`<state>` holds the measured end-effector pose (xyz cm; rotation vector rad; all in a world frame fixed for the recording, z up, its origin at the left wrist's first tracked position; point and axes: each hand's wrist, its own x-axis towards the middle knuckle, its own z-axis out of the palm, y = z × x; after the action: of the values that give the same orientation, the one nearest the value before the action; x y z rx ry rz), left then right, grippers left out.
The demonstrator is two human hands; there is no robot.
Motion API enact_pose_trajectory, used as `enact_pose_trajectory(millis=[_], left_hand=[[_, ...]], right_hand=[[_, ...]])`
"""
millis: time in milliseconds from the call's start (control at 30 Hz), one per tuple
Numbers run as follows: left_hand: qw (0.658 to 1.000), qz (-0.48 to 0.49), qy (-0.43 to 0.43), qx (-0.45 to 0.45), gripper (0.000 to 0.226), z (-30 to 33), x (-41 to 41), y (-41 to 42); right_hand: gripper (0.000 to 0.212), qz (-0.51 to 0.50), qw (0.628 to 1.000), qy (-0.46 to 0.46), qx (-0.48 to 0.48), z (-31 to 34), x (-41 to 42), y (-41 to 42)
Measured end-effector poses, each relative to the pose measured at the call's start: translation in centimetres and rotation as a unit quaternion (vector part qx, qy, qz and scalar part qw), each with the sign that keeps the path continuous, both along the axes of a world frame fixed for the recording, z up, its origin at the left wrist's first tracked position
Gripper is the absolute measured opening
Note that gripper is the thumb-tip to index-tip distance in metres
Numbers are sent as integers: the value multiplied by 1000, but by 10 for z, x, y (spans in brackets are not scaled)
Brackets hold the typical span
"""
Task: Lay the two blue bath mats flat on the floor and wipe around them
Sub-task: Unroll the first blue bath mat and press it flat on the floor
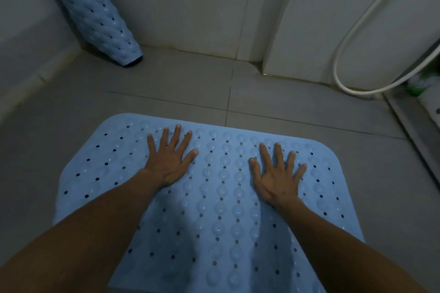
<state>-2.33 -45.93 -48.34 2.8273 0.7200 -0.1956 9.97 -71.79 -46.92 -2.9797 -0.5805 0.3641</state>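
One light blue bath mat (221,200) with bumps and small holes lies flat on the grey tiled floor, its far edge rounded at the corners. My left hand (170,158) rests palm down on its far left part, fingers spread. My right hand (277,171) presses flat on the far right part, fingers apart too. Neither hand holds anything. A second blue mat (95,14) is rolled into a tube and leans upright in the far left corner against the wall.
A white shower hose (352,59) loops down the wall at the right. A metal rail or threshold (409,126) runs along the right side, with a green item (420,83) behind it. Grey floor tiles (190,83) lie between the flat mat and the walls.
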Motion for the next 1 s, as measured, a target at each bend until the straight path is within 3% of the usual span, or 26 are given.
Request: enact_pose_trajectory(millis=[1000], left_hand=[[999,-9,25,38,66,4,85,-5]], right_hand=[[70,-22,999,-27,26,-10,75,-8]])
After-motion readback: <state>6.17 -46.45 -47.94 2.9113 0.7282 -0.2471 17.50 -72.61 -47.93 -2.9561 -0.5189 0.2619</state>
